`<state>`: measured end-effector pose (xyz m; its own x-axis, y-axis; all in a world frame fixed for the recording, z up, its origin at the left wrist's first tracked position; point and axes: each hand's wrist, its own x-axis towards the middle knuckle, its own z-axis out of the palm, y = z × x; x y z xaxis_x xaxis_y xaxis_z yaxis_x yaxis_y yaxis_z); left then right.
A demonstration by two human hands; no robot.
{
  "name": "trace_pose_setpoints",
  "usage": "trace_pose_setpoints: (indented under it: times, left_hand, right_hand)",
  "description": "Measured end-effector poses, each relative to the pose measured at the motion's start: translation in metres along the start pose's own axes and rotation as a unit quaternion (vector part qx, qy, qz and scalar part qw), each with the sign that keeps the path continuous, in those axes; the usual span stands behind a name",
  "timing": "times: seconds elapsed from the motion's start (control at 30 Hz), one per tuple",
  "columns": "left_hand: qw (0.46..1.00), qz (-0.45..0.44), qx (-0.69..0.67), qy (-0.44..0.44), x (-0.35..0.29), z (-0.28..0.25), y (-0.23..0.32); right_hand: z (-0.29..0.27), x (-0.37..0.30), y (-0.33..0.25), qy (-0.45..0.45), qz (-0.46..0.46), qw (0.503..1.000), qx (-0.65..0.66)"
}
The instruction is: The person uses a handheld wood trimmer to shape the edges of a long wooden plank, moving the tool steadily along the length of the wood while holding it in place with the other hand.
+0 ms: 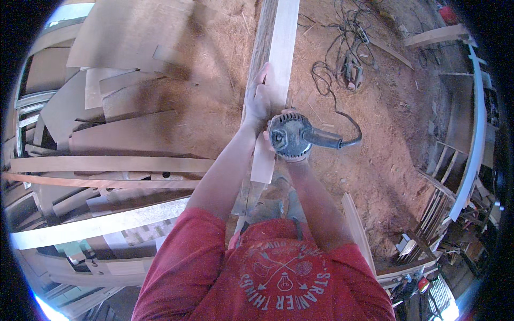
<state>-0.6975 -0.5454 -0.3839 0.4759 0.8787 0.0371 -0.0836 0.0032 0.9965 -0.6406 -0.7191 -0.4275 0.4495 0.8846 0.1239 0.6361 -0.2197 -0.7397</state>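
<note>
A long pale wooden board point(281, 48) runs away from me, near end close to my body, with a rougher brown strip along its left side. My left hand point(259, 104) is closed on the board's left edge, its fingers partly hidden. Over the board's near part, my right hand point(299, 160) grips a dusty dark corded power tool point(289, 135) with a round, vented housing. A handle-like stub points right from it and carries the cord. The housing covers most of that hand and the tool's underside, so I cannot tell its exact kind.
A second corded tool point(353, 76) lies on the brown floor among tangled black cables point(342, 45) and a power strip point(363, 35). Sheets of board point(128, 131) and long planks point(107, 165) cover the left. More timber leans at the far right point(428, 227).
</note>
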Motion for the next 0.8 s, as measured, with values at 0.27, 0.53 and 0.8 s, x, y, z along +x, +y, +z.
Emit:
trace_pose_setpoints:
  times: [0.27,0.53,0.8]
  left_hand:
    - [1.000,-0.001,0.018,-0.026,0.001,0.005,0.017]
    - [0.997,0.045,0.058,-0.016,0.000,0.001,0.003]
    - [0.998,0.024,0.053,-0.007,-0.003,-0.002,0.008]
  right_hand:
    - [-0.006,0.027,-0.012,0.015,0.151,0.745,0.649]
    - [-0.035,0.068,-0.028,0.143,-0.031,0.965,0.217]
    - [-0.034,0.111,-0.034,0.221,-0.026,0.949,0.223]
